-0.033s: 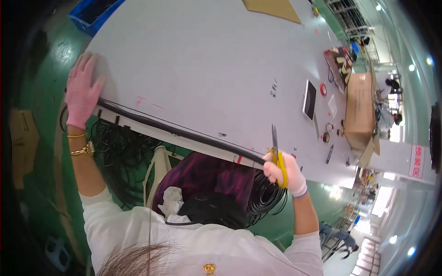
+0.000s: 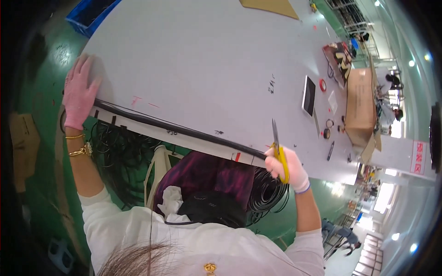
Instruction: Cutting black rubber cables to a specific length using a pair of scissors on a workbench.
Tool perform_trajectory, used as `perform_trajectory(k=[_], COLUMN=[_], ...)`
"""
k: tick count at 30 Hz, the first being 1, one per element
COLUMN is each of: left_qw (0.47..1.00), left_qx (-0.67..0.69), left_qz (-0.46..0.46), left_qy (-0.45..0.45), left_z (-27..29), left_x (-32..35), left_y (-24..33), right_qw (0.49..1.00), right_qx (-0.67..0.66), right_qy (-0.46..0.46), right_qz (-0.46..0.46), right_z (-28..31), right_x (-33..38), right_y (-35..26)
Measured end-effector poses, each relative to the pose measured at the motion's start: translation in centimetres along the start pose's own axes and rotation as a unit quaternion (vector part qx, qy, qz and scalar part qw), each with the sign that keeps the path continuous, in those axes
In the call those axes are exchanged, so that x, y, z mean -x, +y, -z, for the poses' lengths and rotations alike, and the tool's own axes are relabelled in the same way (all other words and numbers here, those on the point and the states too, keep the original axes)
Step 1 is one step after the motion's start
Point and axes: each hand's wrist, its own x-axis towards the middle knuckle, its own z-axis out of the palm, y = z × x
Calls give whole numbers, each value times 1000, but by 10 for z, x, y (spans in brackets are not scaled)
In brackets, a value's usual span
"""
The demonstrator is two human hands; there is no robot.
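Note:
A long black cable (image 2: 175,129) lies stretched along the near edge of the grey table (image 2: 207,60). My left hand (image 2: 78,94), in a pink glove, rests flat with fingers spread on the table's left corner, over the cable's left end. My right hand (image 2: 287,168), in a pale glove, grips yellow-handled scissors (image 2: 277,147) at the cable's right end. The blades point up across the table and look closed. More black cable hangs in a coil (image 2: 267,193) below the table edge, under my right hand.
A dark purple bag (image 2: 207,177) sits by my lap. On the table's right side are a tablet (image 2: 309,95), tape rolls (image 2: 323,85) and a cardboard box (image 2: 361,110). A blue bin (image 2: 90,14) stands far left. A person (image 2: 393,80) works at the far right.

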Motion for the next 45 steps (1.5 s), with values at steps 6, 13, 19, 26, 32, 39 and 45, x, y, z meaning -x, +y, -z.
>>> perform_trajectory(k=[6,13,19,26,32,39,45], left_qw=[1000,999,998,999,999,966,913], left_qx=[-11,9,25,23,-11,239,266], left_qz=[-13,-28,-46,-43,-42,-96,-267], left_qy=[-13,-29,-21,-22,-28,-34,-158], left_z=[0,3,-6,-3,-4,-18,26], left_x=[-2,-6,-9,-7,-10,38,79], left_y=[1,-2,-7,-10,-12,167,365], right_qw=[970,941,922,905,883,891,891], right_qx=[210,332,381,420,467,452,452], right_qy=[53,45,57,66,55,44,27], right_qz=[110,54,45,15,-10,18,31], right_z=[9,7,6,2,5,13,12], right_x=[-27,-33,-38,-37,-38,-43,-44], right_y=[32,22,30,28,15,19,18])
